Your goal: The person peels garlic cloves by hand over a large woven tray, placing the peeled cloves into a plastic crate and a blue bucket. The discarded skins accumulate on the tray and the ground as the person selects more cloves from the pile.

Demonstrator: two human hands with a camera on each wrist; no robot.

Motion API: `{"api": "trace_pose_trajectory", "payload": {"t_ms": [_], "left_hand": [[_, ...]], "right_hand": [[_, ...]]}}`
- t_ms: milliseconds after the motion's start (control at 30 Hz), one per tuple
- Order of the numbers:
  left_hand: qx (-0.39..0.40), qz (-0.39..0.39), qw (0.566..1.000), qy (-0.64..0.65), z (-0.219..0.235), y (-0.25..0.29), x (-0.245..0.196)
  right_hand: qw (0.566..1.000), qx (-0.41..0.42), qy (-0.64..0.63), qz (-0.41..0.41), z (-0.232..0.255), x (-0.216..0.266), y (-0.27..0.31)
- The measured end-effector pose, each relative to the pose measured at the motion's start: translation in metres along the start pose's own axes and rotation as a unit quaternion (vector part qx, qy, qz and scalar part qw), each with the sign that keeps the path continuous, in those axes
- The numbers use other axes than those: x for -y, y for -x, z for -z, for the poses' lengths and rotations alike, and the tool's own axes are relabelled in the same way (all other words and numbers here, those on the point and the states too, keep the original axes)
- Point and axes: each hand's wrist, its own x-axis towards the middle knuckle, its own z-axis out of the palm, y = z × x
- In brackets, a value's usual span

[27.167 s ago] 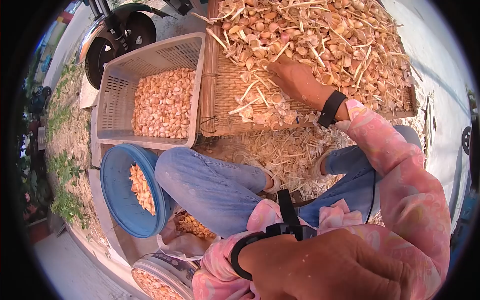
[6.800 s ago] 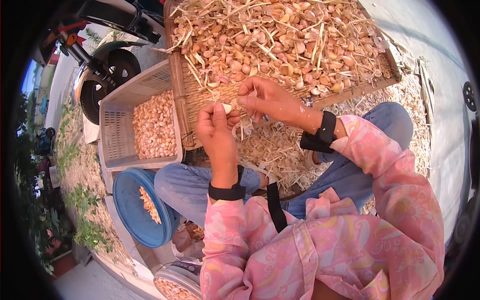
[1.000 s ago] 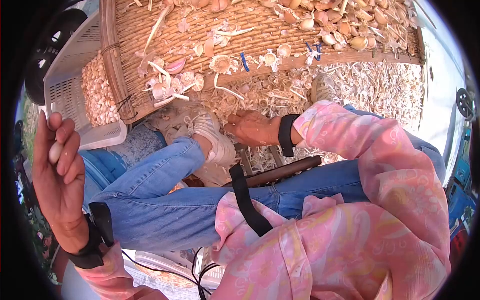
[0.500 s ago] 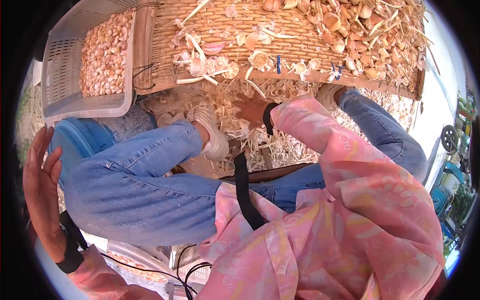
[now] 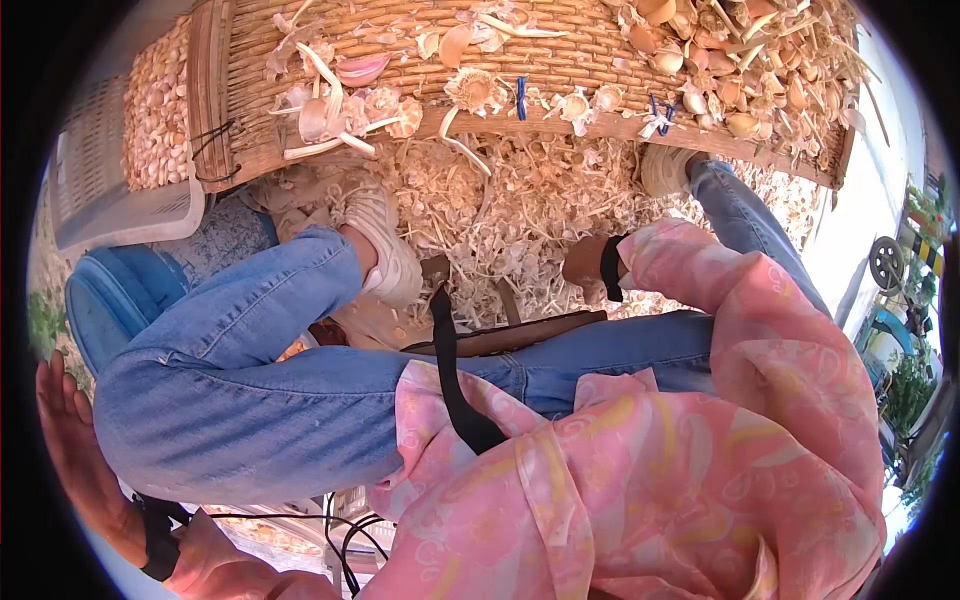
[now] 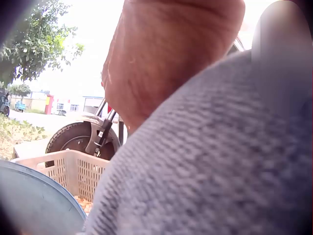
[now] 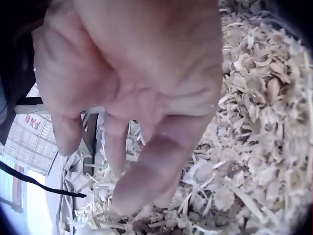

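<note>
My left hand (image 5: 80,450) is at the far lower left of the head view, beside the bent knee, its fingers straight. In the left wrist view that hand (image 6: 171,54) appears behind a blurred jeans leg (image 6: 195,161). Between the legs my right hand (image 5: 585,265) hangs low over garlic skins (image 5: 520,215), partly in shadow. The right wrist view shows this hand (image 7: 146,93) from the palm side, fingers loosely bent downward with nothing gripped. Ahead, a wicker tray (image 5: 590,50) bears a heap of garlic cloves (image 5: 730,70) on its right and loose stalks nearer the left.
Left of the tray stands a plastic crate (image 5: 140,215) with garlic cloves (image 5: 158,110). A blue bucket (image 5: 125,300) is below it, beside the knee. Black cables (image 5: 345,540) run under the left thigh. A wheel (image 6: 73,137) is behind the crate in the left wrist view.
A second ago the left hand held a clove; half a second ago its fingers were straightened, and it has since dropped lower. The right hand has shifted right. Earlier both hands worked a clove over the tray.
</note>
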Motion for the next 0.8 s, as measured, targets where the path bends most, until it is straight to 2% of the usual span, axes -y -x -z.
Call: {"api": "trace_pose_trajectory", "payload": {"t_ms": [33, 67, 100, 133, 167, 233, 300, 367, 433, 500, 567, 600, 633, 667, 700, 800], "left_hand": [[-0.011, -0.003, 1.0, 0.006, -0.001, 0.001, -0.001], [-0.022, -0.007, 1.0, -0.003, 0.004, 0.004, 0.0], [-0.023, -0.016, 1.0, 0.008, 0.008, 0.009, 0.001], [-0.027, -0.026, 0.999, 0.019, 0.012, 0.015, 0.003], [-0.031, -0.034, 0.999, 0.029, 0.018, 0.022, 0.005], [0.007, -0.016, 0.999, 0.051, 0.049, 0.019, 0.005], [0.029, 0.004, 0.998, 0.058, 0.067, 0.021, 0.003], [0.041, -0.016, 0.997, 0.061, 0.059, 0.017, 0.004], [0.053, -0.034, 0.996, 0.061, 0.043, 0.013, 0.006], [0.06, -0.048, 0.996, 0.055, 0.024, 0.018, 0.003], [0.171, -0.062, 0.982, 0.054, 0.021, 0.028, -0.002], [0.226, -0.069, 0.97, 0.064, 0.017, 0.029, -0.005], [0.281, -0.078, 0.954, 0.071, 0.009, 0.032, -0.009], [0.197, -0.124, 0.972, 0.026, -0.02, 0.045, -0.01], [0.193, -0.141, 0.971, 0.024, -0.04, 0.052, -0.013], [0.265, -0.167, 0.95, 0.002, -0.094, 0.077, -0.03]], "right_hand": [[0.984, -0.137, 0.097, 0.057, 0.023, 0.018, -0.001], [0.944, -0.29, 0.142, 0.07, 0.029, 0.031, -0.03], [0.878, -0.44, 0.117, 0.15, 0.046, 0.046, -0.041], [0.861, -0.444, 0.147, 0.199, 0.063, 0.061, -0.05], [0.878, -0.393, 0.167, 0.219, 0.066, 0.068, -0.069], [0.921, -0.269, 0.261, 0.103, 0.058, 0.06, -0.09], [0.913, -0.342, 0.19, 0.116, 0.038, 0.026, -0.065], [0.915, -0.365, 0.166, -0.044, 0.005, -0.01, -0.043], [0.92, -0.349, 0.147, -0.1, -0.03, -0.042, -0.012], [0.956, -0.246, 0.046, -0.154, -0.057, -0.047, 0.004], [0.991, -0.037, 0.095, -0.092, -0.071, -0.056, -0.009], [0.992, -0.065, 0.071, -0.075, -0.076, -0.057, -0.009], [0.993, -0.088, 0.051, -0.061, -0.06, -0.04, 0.003], [0.992, -0.109, 0.031, -0.045, -0.042, -0.022, 0.016], [0.991, -0.13, 0.019, -0.037, -0.008, -0.001, 0.029], [0.964, -0.251, 0.066, -0.053, 0.057, 0.053, 0.066]]}}
